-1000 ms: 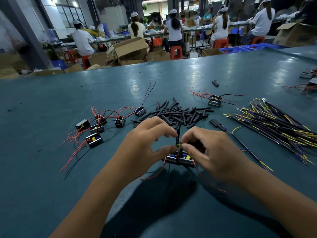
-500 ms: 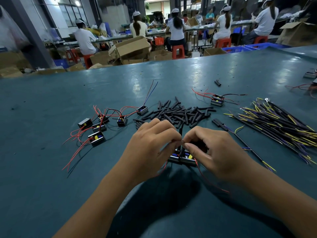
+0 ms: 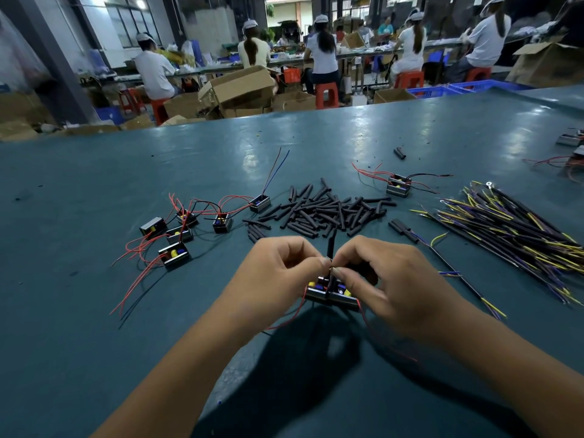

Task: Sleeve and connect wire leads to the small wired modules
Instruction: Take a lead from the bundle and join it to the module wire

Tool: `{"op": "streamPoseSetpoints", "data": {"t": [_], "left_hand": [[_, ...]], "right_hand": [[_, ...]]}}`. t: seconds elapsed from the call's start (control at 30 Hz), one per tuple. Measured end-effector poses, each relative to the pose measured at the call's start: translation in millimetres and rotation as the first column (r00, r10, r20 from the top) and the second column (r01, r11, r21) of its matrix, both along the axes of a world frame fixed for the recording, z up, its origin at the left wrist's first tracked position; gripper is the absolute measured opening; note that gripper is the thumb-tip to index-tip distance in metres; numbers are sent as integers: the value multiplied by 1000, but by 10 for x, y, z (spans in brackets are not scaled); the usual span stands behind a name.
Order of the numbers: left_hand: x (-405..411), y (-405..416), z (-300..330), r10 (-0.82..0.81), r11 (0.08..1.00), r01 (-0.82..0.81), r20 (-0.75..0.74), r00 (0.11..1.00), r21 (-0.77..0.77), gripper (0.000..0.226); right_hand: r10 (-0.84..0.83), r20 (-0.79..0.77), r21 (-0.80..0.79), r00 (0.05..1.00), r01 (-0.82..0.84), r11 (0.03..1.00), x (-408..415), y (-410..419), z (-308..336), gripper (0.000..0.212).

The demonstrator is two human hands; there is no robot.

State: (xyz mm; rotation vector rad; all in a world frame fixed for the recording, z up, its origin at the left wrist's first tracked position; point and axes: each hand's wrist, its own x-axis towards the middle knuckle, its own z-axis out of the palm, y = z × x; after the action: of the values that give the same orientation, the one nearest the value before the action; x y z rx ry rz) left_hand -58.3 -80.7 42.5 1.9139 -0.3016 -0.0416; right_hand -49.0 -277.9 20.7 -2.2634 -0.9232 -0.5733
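My left hand (image 3: 278, 276) and my right hand (image 3: 379, 279) meet fingertip to fingertip over two small black modules (image 3: 331, 294) lying side by side on the teal table (image 3: 94, 311). Both hands pinch thin wire ends at the same spot, where a black sleeve (image 3: 331, 245) stands upright between them. Red leads (image 3: 373, 330) trail from the modules toward me. A pile of black sleeves (image 3: 328, 210) lies just beyond my hands. Several more modules with red leads (image 3: 177, 238) sit to the left.
A bundle of black, yellow and purple wires (image 3: 512, 229) fans out at the right. Another module (image 3: 398, 184) lies behind the sleeve pile, and one loose sleeve (image 3: 399, 153) farther back. Workers sit at benches among cardboard boxes beyond the table's far edge.
My fingertips have closed together on the wire ends at the base of the upright sleeve. The modules under my hands have stayed in place.
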Motion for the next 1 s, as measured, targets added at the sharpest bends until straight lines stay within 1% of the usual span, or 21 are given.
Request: {"op": "streamPoseSetpoints", "data": {"t": [0.03,0.07,0.1,0.13,0.2,0.27,0.33,0.57,0.6,0.67,0.77,0.83,0.9,1.0], "left_hand": [[6,37,12,-31,989,-1,214,976,146,13],[14,77,32,-102,966,2,369,924,259,3],[25,116,40,-176,934,-5,472,864,357,10],[40,148,35,-242,906,-7,529,813,424,17],[68,158,16,-284,874,-53,597,750,483,20],[73,145,-7,-294,855,-117,659,692,505,16],[87,145,-22,-314,842,-147,693,649,519,11],[111,142,-14,-353,819,-174,719,598,546,10],[107,136,-17,-347,823,-172,719,602,542,9],[93,121,-23,-321,843,-141,696,642,520,6],[67,99,-18,-239,908,-47,608,757,416,4],[44,80,-29,-174,950,13,495,852,311,6],[38,74,-31,-133,980,73,334,933,188,10],[40,68,-26,-100,995,97,146,984,31,14]], "right_hand": [[-6,-28,19,1000,7,1000,14,-17,-1,8],[-11,-52,37,999,13,999,26,-32,0,7],[-13,-71,53,997,17,998,34,-43,-1,5],[-11,-84,65,996,16,998,37,-49,-1,4],[-1,-94,72,996,8,997,37,-48,1,3],[15,-106,73,994,-7,997,31,-42,0,3],[31,-128,79,991,-21,997,26,-41,-1,5],[45,-132,77,990,-35,996,22,-36,9,7],[45,-131,76,990,-35,997,21,-36,11,7],[41,-125,71,991,-33,997,19,-35,12,8],[29,-107,64,994,-23,998,15,-26,7,9],[14,-87,48,996,-10,999,7,-19,6,10],[13,-68,31,998,-11,999,-3,-13,6,10],[32,-45,18,998,-31,999,-8,-5,13,9]]}}
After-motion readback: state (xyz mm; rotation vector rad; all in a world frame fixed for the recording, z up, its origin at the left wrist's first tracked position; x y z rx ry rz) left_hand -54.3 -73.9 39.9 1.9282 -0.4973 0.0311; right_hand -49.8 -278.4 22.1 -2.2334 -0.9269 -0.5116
